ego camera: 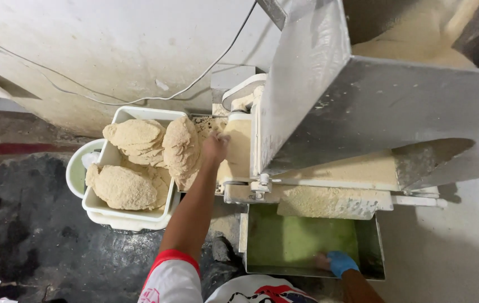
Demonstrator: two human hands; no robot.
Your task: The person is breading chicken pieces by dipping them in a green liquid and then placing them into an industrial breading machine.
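Dough slab [182,147] propped upright in white tub [138,113], against more flattened dough pieces [123,187]. Left hand [215,147] pressed to its edge, finger state unclear. Right hand [337,262], blue-gloved, fingers curled, low in green tray [290,241] beneath metal hopper [363,106].

Hopper [363,106]: sheet metal, dull grey, smooth, dusted with pale meal.
Tub [117,210]: white plastic, smooth, slightly glossy.
Dough lumps [123,188]: beige, coarse, crumbly, matt.
Tray [301,241]: metal, green-tinted inside, smeared.
Glove [340,262]: blue, thin, smooth, on the right hand.
Floor [32,224]: dark, rough, wet-looking sheen.
Wall [110,50]: plaster, matt, stained.
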